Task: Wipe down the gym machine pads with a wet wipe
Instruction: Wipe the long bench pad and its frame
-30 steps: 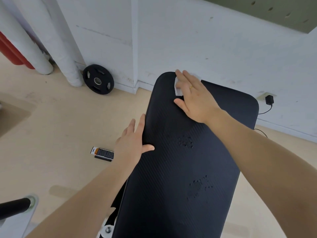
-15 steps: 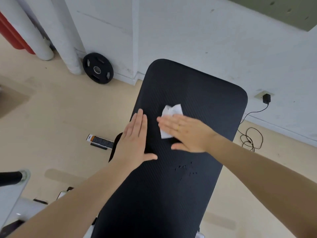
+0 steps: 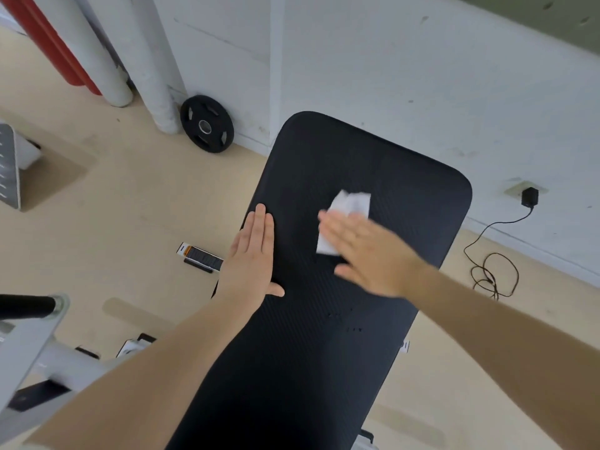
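Observation:
A long black bench pad (image 3: 324, 352) runs from the bottom of the view up toward the white wall. A white wet wipe (image 3: 349, 207) lies on its upper half. My right hand (image 3: 370, 254) presses flat on the wipe with straight fingers, blurred by motion, covering the wipe's lower part. My left hand (image 3: 251, 258) rests flat with straight fingers on the pad's left edge, level with the right hand.
A black weight plate (image 3: 207, 124) leans on the wall by white posts (image 3: 156, 76). A small dark packet (image 3: 200, 256) lies on the beige floor left of the bench. A black charger and cable (image 3: 493, 271) lie at right. Grey machine frame (image 3: 35, 349) stands bottom left.
My right hand dragged the wipe down from the pad's top edge to its upper middle, then a little to the right. My left hand slid slightly up the pad's left edge.

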Tool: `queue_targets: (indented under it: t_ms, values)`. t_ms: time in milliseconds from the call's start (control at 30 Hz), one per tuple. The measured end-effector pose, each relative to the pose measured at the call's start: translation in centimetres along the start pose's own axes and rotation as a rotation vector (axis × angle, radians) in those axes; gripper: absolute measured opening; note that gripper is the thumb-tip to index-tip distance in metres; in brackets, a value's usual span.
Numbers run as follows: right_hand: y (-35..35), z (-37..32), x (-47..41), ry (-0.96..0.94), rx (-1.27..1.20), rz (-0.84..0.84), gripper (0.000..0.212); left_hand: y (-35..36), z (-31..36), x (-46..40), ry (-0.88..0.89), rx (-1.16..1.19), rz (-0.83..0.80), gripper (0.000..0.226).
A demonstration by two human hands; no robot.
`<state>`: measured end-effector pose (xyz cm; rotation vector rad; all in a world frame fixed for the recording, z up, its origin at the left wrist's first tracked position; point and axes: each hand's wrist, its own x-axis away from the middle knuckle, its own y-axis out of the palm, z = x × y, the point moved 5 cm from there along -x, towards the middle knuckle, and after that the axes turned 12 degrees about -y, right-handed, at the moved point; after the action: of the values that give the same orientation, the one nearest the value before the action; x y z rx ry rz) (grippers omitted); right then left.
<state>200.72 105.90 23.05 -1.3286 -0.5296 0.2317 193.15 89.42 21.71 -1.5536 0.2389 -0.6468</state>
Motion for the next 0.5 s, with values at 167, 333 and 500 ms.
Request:
queue_targets:
  t_ms: [167,333,500]
  values:
    - [2.8,-5.1,2.4,-0.188,-0.022,-0.068,0.074,0.2,0.1,0.4,-0.002,0.024,-0.067,0.130]
    - [0.3,3.0,0.6,0.035,0.028,0.061,0.072,0.4,0.0,0.0,-0.013,0.003,-0.074,0.129]
    - [-3.1,9.5,0.5,0.407,-0.093,0.167,0.071,0.1,0.1,0.4,-0.030,-0.034,-0.077,0.130]
